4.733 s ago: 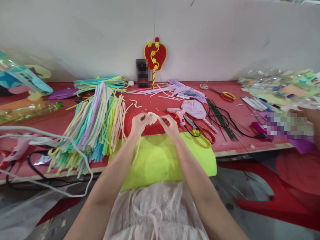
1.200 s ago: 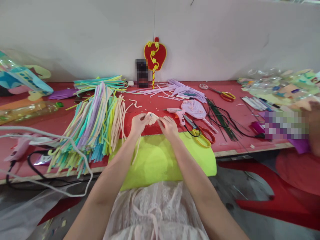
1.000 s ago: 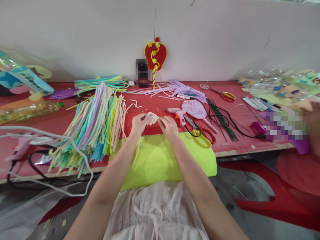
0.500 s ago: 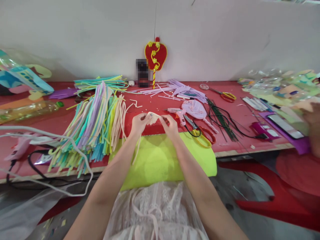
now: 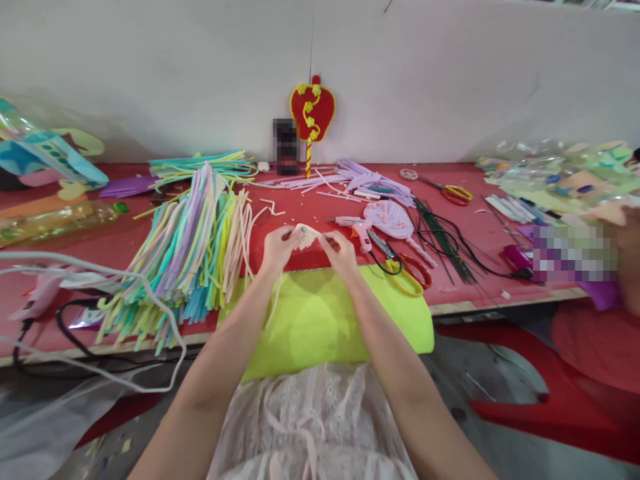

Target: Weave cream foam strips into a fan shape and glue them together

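Between my two hands is a small cream fuzzy craft piece [image 5: 307,236], somewhat flat, with a dark dot near its left end. My left hand [image 5: 280,249] pinches that left end, and my right hand [image 5: 339,251] pinches the opposite end. A cream chenille stem [image 5: 274,300] hangs below my left wrist over a lime-green felt sheet [image 5: 320,313]. Right of my right hand lie a pink glue gun [image 5: 361,232], a coiled lilac chenille piece [image 5: 393,219] and scissors with red and yellow handles [image 5: 410,275].
A heap of pastel chenille stems [image 5: 190,247] lies left of my arms. A red felt apple on a striped stick [image 5: 312,112] stands by the wall. Lilac stems [image 5: 373,180], green wires [image 5: 443,240] and a second pair of scissors [image 5: 453,192] lie behind and right. A co-worker's arm [image 5: 629,253] is far right.
My hands and the cream piece have barely moved; the piece looks slightly turned. The rest of the table looks the same.
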The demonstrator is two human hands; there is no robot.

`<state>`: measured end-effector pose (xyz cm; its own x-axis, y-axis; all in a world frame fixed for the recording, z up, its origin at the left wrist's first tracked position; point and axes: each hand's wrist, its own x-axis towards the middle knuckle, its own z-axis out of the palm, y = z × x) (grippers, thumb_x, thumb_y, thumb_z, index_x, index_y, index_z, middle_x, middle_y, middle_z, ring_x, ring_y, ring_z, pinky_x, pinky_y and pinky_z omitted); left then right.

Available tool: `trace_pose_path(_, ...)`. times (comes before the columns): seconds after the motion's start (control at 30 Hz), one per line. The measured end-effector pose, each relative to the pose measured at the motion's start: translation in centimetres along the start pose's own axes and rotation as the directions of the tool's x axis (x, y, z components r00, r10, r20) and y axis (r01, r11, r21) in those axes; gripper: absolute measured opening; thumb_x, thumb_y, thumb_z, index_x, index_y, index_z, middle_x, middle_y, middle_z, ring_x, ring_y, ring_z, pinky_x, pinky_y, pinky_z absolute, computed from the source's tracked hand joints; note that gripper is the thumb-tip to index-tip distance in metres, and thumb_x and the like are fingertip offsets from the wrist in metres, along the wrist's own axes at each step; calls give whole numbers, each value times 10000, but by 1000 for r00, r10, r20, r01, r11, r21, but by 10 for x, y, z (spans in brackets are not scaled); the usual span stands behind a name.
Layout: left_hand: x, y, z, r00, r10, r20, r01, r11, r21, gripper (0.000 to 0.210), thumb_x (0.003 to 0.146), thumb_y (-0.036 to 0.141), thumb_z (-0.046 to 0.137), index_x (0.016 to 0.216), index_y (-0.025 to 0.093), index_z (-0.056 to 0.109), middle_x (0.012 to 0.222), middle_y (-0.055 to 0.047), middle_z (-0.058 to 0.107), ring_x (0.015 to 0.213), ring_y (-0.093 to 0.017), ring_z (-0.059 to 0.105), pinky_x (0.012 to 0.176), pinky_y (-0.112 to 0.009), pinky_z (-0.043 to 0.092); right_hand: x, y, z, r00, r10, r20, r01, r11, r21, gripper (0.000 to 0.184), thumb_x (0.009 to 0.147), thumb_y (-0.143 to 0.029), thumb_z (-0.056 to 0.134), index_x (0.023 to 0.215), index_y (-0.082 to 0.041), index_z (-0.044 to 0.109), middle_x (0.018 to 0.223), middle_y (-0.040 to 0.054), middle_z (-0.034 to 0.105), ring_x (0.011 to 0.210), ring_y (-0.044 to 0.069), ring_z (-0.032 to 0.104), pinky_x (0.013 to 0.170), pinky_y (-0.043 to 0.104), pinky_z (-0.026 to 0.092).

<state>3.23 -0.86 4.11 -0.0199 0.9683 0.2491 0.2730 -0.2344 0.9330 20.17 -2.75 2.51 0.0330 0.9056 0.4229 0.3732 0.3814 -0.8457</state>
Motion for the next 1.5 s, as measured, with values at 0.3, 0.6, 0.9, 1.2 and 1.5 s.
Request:
trace_pose_path(0.3, -1, 2, 0, 1000, 5, -5, -5, 1000, -4, 339, 794, 473, 587, 656, 167, 632, 571, 16, 538, 538, -105, 454, 539, -231, 326, 1, -2, -2, 997, 70, 42, -74, 994, 83, 299, 841, -473, 544, 846, -196, 657, 793, 34, 675, 756, 176, 623, 730, 300, 485)
trace_pose_path(0.6, -1, 2, 0, 1000, 9, -4, -9, 1000, -3, 331, 795, 471, 591, 685, 165, 653, 594, 10, 566, 552, -108, 475, 554, -229, 342, 1, 1, -1, 995, 92, 39, -96, 989, 109, 320, 836, -500, 549, 868, -202, 658, 810, 33, 676, 768, 177, 619, 728, 291, 479)
trace_pose_path(0.9, 1, 0, 1, 1000, -4, 8, 4, 997, -82, 311, 792, 449, 606, 669, 165, 640, 572, 16, 535, 534, -100, 451, 539, -226, 331, 0, -1, -2, 995, 90, 47, -95, 989, 116, 317, 837, -498, 549, 836, -199, 655, 779, 27, 673, 731, 170, 615, 712, 289, 474)
trace_pose_path(1.2, 0, 1, 1, 1000, 11, 14, -10, 998, -64, 330, 792, 460, 602, 636, 169, 613, 557, 21, 521, 524, -98, 444, 532, -226, 323, 1, -1, -2, 994, 89, 61, -97, 985, 140, 285, 839, -470, 557, 822, -201, 652, 770, 22, 663, 728, 169, 611, 714, 289, 470)
trace_pose_path(1.5, 3, -4, 2, 1000, -17, -25, 14, 996, -91, 339, 794, 484, 597, 692, 169, 664, 589, 3, 568, 551, -113, 479, 535, -232, 342, 0, -2, -1, 993, 90, 76, -100, 987, 129, 314, 833, -502, 549, 822, -206, 653, 772, 26, 662, 728, 172, 609, 728, 295, 480)
